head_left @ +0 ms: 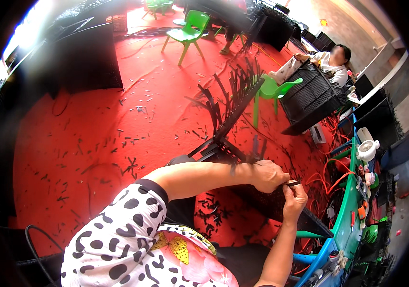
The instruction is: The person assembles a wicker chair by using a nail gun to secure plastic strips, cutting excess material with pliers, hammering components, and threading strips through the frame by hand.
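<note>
My left hand (267, 175) is closed in a fist, reaching across from the left. Close beside it, my right hand (294, 200) is raised with thumb and fingers pinched. A short dark strip (293, 183) shows between the two hands, at the right fingertips. What sits inside the left fist is hidden. Under and beyond my hands stands a black woven frame (219, 139), partly covered by my left forearm. Loose flat black strips (233, 98) fan upward from its far end. A dark woven panel (312, 221) slopes down to the right below my hands.
Black strip offcuts (130, 166) litter the red floor. A green-and-blue table (345, 210) at right bears a white fan (367, 150) and small tools. Green chairs (190, 29) stand farther off. Another person (331, 64) sits behind a black woven box (312, 93). Orange cables (331, 177) hang nearby.
</note>
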